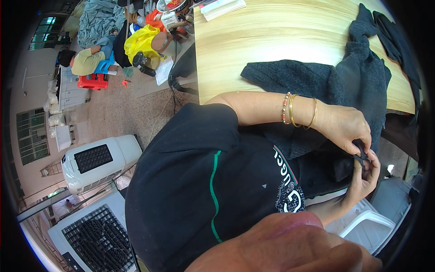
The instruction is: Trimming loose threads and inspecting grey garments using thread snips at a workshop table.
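Observation:
My left hand (pixel 346 127), with bracelets on its wrist, pinches a small fold of black cloth (pixel 358 147) between thumb and fingers. Just below it in the picture, my right hand (pixel 368 174) has its fingers closed on the same fold, and the fingertips of both hands nearly meet. The rest of this black cloth hangs close against my dark shirt. Beside my left forearm, a dark grey woolly garment (pixel 312 75) lies spread on the table, partly bunched and reaching over its edge. Whether the fold belongs to that garment cannot be told.
The pale wood-grain table (pixel 272 36) carries more black cloth (pixel 394 41) at its far right. Grey plastic bins (pixel 367 226) stand beyond my right arm. A yellow bag (pixel 140 43) and a white air cooler (pixel 99 161) are to the left. Another person (pixel 88 61) sits farther off.

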`<action>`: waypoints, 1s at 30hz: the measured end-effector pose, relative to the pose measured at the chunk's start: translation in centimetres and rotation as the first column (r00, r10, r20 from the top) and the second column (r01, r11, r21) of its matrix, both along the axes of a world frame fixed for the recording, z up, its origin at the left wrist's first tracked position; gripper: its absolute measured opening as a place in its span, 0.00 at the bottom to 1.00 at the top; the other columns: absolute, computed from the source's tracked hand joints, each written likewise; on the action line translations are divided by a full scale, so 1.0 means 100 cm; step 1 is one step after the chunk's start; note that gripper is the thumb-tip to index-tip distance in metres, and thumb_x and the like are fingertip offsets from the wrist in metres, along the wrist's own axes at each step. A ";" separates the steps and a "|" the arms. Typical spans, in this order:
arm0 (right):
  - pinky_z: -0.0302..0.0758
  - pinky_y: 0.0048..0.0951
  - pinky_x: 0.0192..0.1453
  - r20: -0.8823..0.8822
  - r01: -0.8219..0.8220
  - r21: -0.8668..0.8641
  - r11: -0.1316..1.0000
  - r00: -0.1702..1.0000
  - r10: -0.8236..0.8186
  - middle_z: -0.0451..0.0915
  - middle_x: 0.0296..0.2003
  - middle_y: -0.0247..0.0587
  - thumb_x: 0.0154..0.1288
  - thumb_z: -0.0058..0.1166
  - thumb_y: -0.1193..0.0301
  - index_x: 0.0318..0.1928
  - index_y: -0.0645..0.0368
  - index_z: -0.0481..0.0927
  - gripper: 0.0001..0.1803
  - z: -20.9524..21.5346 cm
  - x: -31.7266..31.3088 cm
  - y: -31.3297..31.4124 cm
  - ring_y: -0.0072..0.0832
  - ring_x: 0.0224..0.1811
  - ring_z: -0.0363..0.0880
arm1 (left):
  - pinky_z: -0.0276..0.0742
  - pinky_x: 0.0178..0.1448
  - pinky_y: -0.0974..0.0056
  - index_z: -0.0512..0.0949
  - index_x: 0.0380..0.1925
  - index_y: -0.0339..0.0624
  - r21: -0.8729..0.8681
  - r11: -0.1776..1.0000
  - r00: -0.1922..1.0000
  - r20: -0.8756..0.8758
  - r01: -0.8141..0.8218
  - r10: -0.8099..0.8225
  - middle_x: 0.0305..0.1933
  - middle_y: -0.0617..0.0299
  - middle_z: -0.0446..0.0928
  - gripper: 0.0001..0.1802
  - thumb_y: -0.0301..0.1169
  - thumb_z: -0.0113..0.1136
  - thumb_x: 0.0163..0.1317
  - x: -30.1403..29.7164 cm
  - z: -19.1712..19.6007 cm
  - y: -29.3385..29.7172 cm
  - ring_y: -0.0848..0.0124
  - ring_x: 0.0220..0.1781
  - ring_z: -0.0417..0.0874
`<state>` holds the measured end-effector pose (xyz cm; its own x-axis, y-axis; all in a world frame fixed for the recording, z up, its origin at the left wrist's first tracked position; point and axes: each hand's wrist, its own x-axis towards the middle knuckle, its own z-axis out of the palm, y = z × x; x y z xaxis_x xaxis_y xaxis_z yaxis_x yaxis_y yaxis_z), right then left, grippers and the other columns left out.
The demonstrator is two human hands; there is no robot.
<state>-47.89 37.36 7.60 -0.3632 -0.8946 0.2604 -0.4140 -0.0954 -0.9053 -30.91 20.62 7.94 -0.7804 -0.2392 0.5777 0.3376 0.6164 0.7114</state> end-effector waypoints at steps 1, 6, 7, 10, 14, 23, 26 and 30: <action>0.74 0.21 0.57 0.046 0.028 0.012 1.000 0.999 -0.029 0.79 0.52 0.44 0.63 0.59 0.86 0.54 0.68 0.76 0.18 -0.003 0.000 -0.001 0.22 0.47 0.78 | 0.81 0.43 0.58 0.84 0.38 0.40 0.002 1.000 1.000 0.001 0.001 -0.001 0.37 0.56 0.84 0.12 0.33 0.67 0.55 -0.001 -0.001 0.001 0.58 0.39 0.86; 0.75 0.21 0.57 0.075 0.132 0.019 0.991 0.988 -0.133 0.81 0.48 0.44 0.63 0.61 0.85 0.50 0.69 0.76 0.16 -0.012 -0.009 0.001 0.23 0.46 0.80 | 0.82 0.42 0.58 0.84 0.35 0.40 -0.032 0.996 0.997 -0.020 -0.079 0.079 0.35 0.56 0.84 0.10 0.32 0.66 0.55 -0.006 -0.002 0.005 0.58 0.38 0.86; 0.75 0.21 0.57 0.096 0.122 0.000 0.993 0.988 -0.121 0.80 0.47 0.43 0.63 0.61 0.85 0.49 0.68 0.76 0.15 -0.012 -0.010 0.000 0.23 0.47 0.80 | 0.82 0.42 0.58 0.84 0.35 0.40 -0.033 0.996 0.997 -0.019 -0.081 0.080 0.35 0.56 0.84 0.10 0.32 0.66 0.55 -0.007 -0.003 0.005 0.58 0.38 0.86; 0.74 0.21 0.57 0.127 0.094 -0.042 0.995 0.988 -0.088 0.80 0.46 0.42 0.63 0.61 0.85 0.48 0.68 0.77 0.13 -0.012 -0.009 -0.004 0.23 0.47 0.79 | 0.82 0.40 0.59 0.84 0.34 0.40 -0.058 0.989 0.990 -0.041 -0.139 0.137 0.33 0.57 0.84 0.09 0.32 0.66 0.55 -0.010 -0.005 0.008 0.58 0.36 0.86; 0.72 0.19 0.55 0.055 0.046 -0.042 0.998 0.998 -0.044 0.80 0.46 0.40 0.64 0.60 0.85 0.48 0.67 0.77 0.13 -0.013 -0.011 0.000 0.20 0.45 0.76 | 0.81 0.33 0.61 0.81 0.26 0.43 -0.214 0.924 0.949 -0.078 -0.315 0.306 0.26 0.62 0.79 0.06 0.32 0.65 0.52 -0.013 -0.005 0.019 0.62 0.31 0.85; 0.69 0.24 0.59 -0.440 0.106 0.089 0.990 0.896 -0.057 0.77 0.56 0.40 0.63 0.60 0.83 0.56 0.65 0.79 0.20 0.028 0.021 0.013 0.27 0.52 0.75 | 0.79 0.32 0.61 0.81 0.31 0.47 -0.172 0.937 0.952 -0.006 -0.303 0.306 0.32 0.64 0.80 0.06 0.33 0.66 0.53 0.008 0.013 -0.001 0.62 0.32 0.84; 0.69 0.28 0.61 -0.529 0.034 0.095 0.995 0.848 0.022 0.80 0.49 0.44 0.61 0.59 0.85 0.51 0.67 0.81 0.17 0.010 -0.007 0.028 0.32 0.53 0.77 | 0.80 0.38 0.58 0.81 0.32 0.45 -0.162 0.970 0.968 0.144 -0.182 0.206 0.34 0.61 0.81 0.08 0.34 0.67 0.54 0.028 0.022 -0.010 0.61 0.37 0.85; 0.70 0.31 0.63 -0.518 0.192 -0.064 0.979 0.832 -0.197 0.82 0.48 0.45 0.60 0.47 0.90 0.49 0.69 0.81 0.18 0.008 -0.020 0.045 0.34 0.52 0.79 | 0.80 0.45 0.55 0.83 0.34 0.43 -0.170 0.984 0.918 0.379 -0.051 0.113 0.35 0.57 0.82 0.10 0.35 0.67 0.55 0.038 -0.002 -0.021 0.57 0.42 0.84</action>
